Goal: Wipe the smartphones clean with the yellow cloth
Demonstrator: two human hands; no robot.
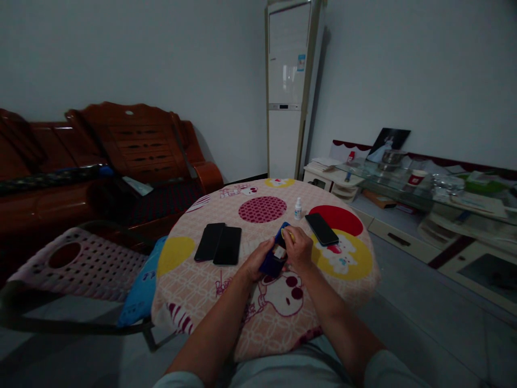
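both hands — blue phone gripped

From my remote seat, my left hand and right hand cover most of the dark blue object at the frame's center, so I cannot tell what it is; a small yellowish bit at the right fingertips is too small to identify. My forearms run off the bottom edge. The label on the small white bottle is unreadable. At the left edge the wooden sofa is cut off, and dark items on its seat are lost in shadow. On the right, the glass shelf's clutter blurs together, and the shelf runs out of frame.
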